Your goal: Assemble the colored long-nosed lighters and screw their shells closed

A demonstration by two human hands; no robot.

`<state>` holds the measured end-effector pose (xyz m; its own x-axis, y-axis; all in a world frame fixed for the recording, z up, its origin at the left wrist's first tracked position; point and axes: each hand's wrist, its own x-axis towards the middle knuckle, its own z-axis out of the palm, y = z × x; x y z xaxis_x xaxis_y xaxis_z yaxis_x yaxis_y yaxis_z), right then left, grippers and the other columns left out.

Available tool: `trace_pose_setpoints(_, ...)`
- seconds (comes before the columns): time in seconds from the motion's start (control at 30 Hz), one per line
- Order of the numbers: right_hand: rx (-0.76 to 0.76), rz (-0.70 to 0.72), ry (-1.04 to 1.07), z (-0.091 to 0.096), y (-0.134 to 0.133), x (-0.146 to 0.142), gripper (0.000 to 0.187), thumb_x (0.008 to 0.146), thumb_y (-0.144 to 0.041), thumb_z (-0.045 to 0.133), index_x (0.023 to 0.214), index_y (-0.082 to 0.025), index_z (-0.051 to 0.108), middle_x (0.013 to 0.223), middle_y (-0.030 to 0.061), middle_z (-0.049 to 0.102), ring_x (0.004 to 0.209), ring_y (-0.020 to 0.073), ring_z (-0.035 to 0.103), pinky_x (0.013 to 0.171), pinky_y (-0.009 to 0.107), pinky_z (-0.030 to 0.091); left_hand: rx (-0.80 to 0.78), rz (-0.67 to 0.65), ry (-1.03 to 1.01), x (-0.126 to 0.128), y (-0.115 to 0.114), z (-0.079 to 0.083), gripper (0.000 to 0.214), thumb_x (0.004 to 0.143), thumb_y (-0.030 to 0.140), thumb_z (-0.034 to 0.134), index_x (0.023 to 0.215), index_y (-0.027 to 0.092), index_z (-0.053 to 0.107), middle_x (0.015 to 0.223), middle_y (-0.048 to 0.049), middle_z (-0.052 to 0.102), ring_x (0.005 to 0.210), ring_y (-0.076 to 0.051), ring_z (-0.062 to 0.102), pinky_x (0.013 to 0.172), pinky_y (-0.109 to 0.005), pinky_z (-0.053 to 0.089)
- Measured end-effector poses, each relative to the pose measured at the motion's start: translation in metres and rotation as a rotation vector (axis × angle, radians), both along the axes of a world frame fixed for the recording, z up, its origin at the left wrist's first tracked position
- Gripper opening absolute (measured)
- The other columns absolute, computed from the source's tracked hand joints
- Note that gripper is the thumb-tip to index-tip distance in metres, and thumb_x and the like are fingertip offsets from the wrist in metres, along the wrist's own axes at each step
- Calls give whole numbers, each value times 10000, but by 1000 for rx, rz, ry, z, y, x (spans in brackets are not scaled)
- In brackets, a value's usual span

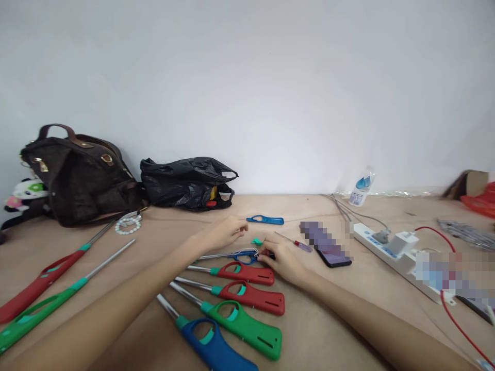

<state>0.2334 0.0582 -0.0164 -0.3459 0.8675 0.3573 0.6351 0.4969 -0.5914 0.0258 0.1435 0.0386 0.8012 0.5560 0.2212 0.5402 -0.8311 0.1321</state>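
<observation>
left hand: the left hand [229, 232] is raised near the left end of a loose blue casing piece [265, 220]; its fingers are loosely bent, with a gap between forefinger and thumb; contact with the piece cannot be told.
right hand: the right hand [285, 259] is at the right end of a blue lighter [243, 257], fingers bent and close together; whether they pinch the white wire [256, 252] or the body cannot be told.
blue lighter: lies between the arms, metal barrel to the left, white wire looped by its right end.
small parts: a teal piece [257, 241] lies between the casing piece and the blue lighter.
near row: a far red lighter [247, 273], a near red lighter [255, 299], a green lighter [251, 330] and a near blue lighter [216, 348] lie fanned, handles right.
left side: two more lighters [44, 281], red and green, lie with barrels pointing far and right; a bead bracelet [127, 225] is near their tips.
right side: a screwdriver [303, 246], a phone [332, 252] and a power strip [373, 245], in that order rightward.
far edge: a dark bag [88, 180], a black plastic bag [181, 183] and a bottle [361, 188].
</observation>
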Motion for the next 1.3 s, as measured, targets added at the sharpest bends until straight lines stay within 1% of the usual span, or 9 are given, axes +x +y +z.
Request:
trace_pose_setpoints(0.23, 107, 50, 3, -18, 8, 1, 114, 823, -100, 653, 760, -179, 601, 801, 25, 607, 746, 172, 576, 682, 269, 463, 29, -29, -20, 66, 64, -31, 233, 812, 61, 554, 1024, 138, 615, 1072, -105, 602, 1024, -245, 576, 921, -356, 442)
trace_pose_setpoints(0.33, 110, 56, 13, -19, 10, 0, 107, 842, -139, 647, 761, -187, 595, 813, 27, 613, 751, 172, 581, 689, 272, 473, 8, -34, -30, 76, 79, -36, 241, 810, 75, 565, 1043, 125, 599, 1117, -130, 566, 1048, -270, 549, 942, -411, 427)
trace_pose_setpoints(0.43, 107, 57, 20, -17, 10, 0, 101, 851, -156, 638, 766, -194, 599, 816, 29, 621, 767, 175, 591, 694, 273, 482, -55, -105, -22, 70, 82, -32, 174, 833, 94, 547, 986, 134, 622, 1027, -94, 590, 962, -232, 571, 898, -364, 446)
trace_pose_setpoints(0.57, 123, 41, 46, -16, 8, -2, 80, 843, -141, 642, 788, -193, 616, 867, 44, 645, 875, 197, 610, 775, 295, 491, -172, -261, 8, 51, 67, -25, 140, 826, 206, 635, 958, 171, 664, 909, -27, 626, 805, -165, 598, 732, -239, 479)
trace_pose_setpoints(0.7, 80, 30, 83, -15, 8, -2, 80, 839, -145, 645, 788, -197, 614, 880, 40, 657, 871, 195, 613, 764, 290, 486, -244, -308, -18, 35, 45, -28, 139, 734, 159, 697, 869, 188, 691, 903, -11, 660, 854, -165, 614, 758, -214, 473)
trace_pose_setpoints(0.9, 12, -16, 112, -9, 9, 1, 150, 834, -140, 637, 706, -193, 578, 757, 9, 622, 720, 169, 580, 648, 261, 444, -269, -18, -257, 14, 6, -24, 157, 817, 137, 521, 888, 154, 660, 818, -30, 635, 749, -166, 576, 680, -240, 438)
trace_pose_setpoints(1.0, -10, -12, 114, -9, 8, 2, 135, 832, -126, 631, 720, -185, 584, 733, 6, 617, 691, 160, 569, 630, 253, 428, -309, 110, -379, 5, -22, -20, 161, 826, 204, 543, 930, 151, 654, 800, -17, 633, 672, -146, 556, 614, -228, 422)
trace_pose_setpoints(1.1, -27, 4, 102, -11, 8, 2, 117, 839, -124, 616, 739, -181, 594, 720, 2, 610, 672, 153, 560, 616, 247, 418, -485, 259, -611, 1, -43, -22, 149, 754, 260, 647, 838, 139, 668, 662, 15, 594, 585, -130, 525, 549, -215, 399)
trace_pose_setpoints(1.3, -19, 26, 126, -12, 7, 2, 103, 839, -120, 615, 751, -171, 601, 718, -1, 581, 679, 150, 541, 631, 251, 414, -659, 334, -789, -2, -44, -36, 254, 581, 257, 770, 681, 138, 568, 597, 38, 567, 535, -114, 535, 504, -206, 414)
